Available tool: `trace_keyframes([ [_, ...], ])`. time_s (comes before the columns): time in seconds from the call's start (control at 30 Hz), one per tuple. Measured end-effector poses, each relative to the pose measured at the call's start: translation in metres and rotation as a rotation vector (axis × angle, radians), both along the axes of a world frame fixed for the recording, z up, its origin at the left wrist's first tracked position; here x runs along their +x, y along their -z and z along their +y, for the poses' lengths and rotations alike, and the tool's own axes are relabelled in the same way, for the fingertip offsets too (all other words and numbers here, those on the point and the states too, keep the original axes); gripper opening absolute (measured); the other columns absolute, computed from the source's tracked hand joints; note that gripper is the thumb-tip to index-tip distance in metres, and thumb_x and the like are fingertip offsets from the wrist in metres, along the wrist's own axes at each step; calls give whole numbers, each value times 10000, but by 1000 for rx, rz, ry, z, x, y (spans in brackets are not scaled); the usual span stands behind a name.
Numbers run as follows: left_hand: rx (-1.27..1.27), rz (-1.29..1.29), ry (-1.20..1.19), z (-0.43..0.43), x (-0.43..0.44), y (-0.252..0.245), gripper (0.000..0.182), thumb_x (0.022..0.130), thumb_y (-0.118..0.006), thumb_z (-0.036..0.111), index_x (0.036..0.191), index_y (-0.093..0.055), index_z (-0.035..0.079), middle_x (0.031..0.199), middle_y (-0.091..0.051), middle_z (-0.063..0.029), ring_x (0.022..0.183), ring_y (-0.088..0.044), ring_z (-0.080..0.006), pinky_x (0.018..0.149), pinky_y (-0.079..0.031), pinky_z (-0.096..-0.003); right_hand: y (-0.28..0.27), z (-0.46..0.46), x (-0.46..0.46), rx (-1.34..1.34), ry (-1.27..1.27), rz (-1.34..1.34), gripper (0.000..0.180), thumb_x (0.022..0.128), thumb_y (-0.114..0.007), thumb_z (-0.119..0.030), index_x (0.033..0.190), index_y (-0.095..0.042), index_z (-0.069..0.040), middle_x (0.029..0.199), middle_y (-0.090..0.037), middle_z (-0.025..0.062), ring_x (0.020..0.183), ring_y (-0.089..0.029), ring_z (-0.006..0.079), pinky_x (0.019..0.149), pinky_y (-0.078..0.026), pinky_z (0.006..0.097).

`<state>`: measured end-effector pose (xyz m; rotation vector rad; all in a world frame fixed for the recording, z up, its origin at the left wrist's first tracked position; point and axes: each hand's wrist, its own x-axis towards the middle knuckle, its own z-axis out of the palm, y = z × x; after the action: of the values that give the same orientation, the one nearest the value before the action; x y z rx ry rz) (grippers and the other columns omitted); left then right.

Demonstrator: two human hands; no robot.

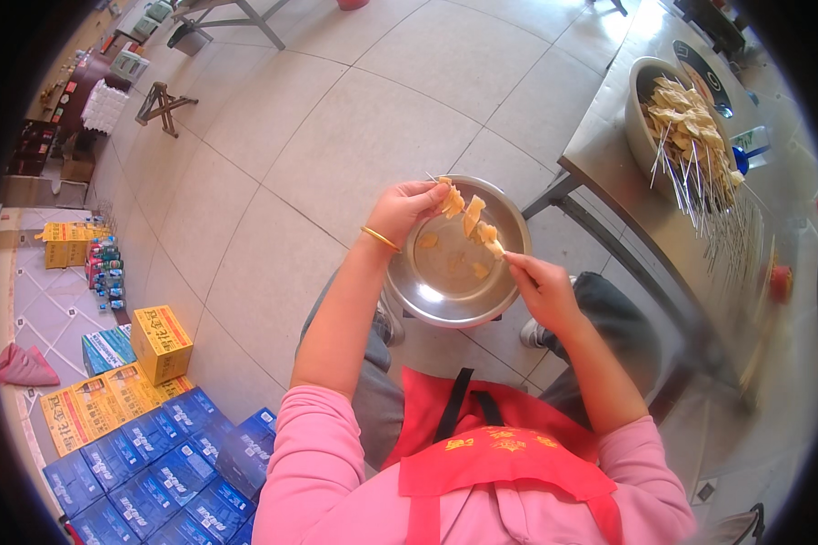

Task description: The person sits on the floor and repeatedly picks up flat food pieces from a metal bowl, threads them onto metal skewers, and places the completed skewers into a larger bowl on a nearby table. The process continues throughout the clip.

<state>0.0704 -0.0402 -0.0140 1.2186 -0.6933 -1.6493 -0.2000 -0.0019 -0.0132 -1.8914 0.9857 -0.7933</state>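
A thin skewer threaded with pale yellow, folded food pieces [472, 213] spans the space between my two hands, slanting down to the right. The fingers of my left hand [412, 211] pinch the food at its upper end, where the skewer's tip pokes out. At the lower end, my right hand [544, 289] grips the skewer or the last piece; which one, I cannot tell. Beneath both hands a round stainless steel basin [419, 300] stands between my feet. A few loose yellow pieces [428, 240] lie on its bottom.
To my right, a metal table [603, 139] bears a large bowl [641, 146] heaped with filled skewers [688, 122]. Many bare skewers [736, 231] lie beside it. Blue cartons [157, 480] and yellow boxes [161, 344] are stacked at left. A folding stool [163, 109] stands on the tiled floor.
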Motion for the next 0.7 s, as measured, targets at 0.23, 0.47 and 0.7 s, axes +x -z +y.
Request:
trace_keyframes([
  [0.23,-9,76,14,4,-16,-1,250,895,-671,221,987,-665,-12,936,-667,-71,861,-642,-135,792,-549,-253,3,0,2,10,27,-8,197,905,-584,-50,1085,-659,-20,716,-613,157,560,-582,198,544,-458,284],
  [0.47,53,94,9,6,-20,3,241,875,-697,205,988,-665,-6,942,-666,-65,870,-642,-133,770,-553,-235,6,1,2,-37,36,-10,193,904,-586,-50,1079,-662,-21,717,-614,158,562,-587,205,545,-459,288],
  [0.7,49,165,23,12,-39,-2,250,870,-700,189,1028,-651,2,960,-672,-67,889,-651,-139,792,-555,-258,6,1,4,-25,75,-43,195,901,-589,-50,1079,-663,-22,730,-622,157,564,-584,194,547,-460,285],
])
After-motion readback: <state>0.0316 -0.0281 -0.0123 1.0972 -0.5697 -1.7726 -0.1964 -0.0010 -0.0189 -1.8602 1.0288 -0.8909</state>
